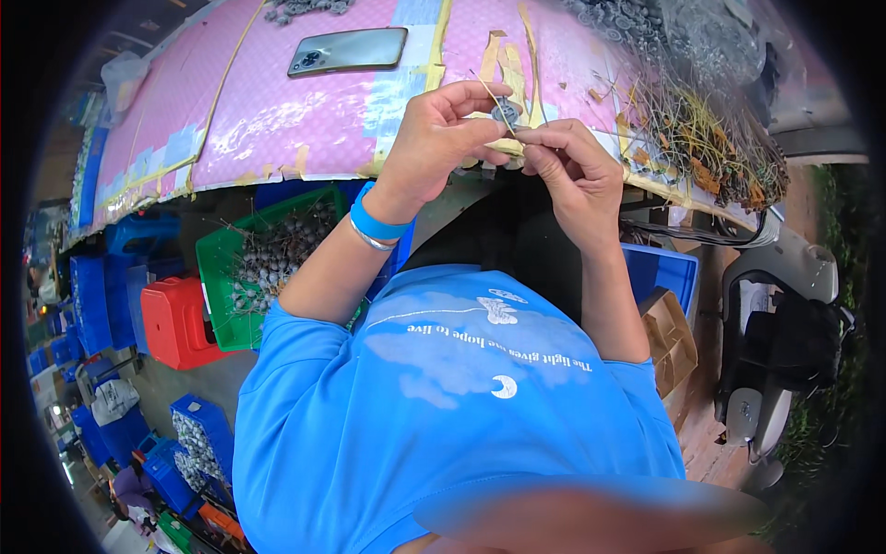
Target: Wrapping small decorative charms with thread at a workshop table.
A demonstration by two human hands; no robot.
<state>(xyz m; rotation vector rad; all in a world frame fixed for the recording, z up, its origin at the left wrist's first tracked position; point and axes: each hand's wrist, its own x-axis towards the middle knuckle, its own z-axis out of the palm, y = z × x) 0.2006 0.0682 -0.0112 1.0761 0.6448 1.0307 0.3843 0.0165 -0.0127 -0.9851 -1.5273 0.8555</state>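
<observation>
Over the table's near edge, my left hand (432,134) is closed with its fingers around a small dark grey disc-like piece (505,113). A thin straw-coloured stick (487,87) crosses in front of that piece, slanting up to the left. My right hand (580,175) is closed too, thumb and fingertips pinching near the stick's lower end beside the left fingertips. Whether the stick is joined to the grey piece, I cannot tell. A blue band (377,218) and a silver bangle circle my left wrist.
On the pink-covered table (277,120) lies a phone (347,51). A heap of thin wires or stems (706,138) sits at the right, with grey pieces (614,18) behind it. Below left stand a green crate (217,268) of grey stemmed pieces and a red stool (175,323).
</observation>
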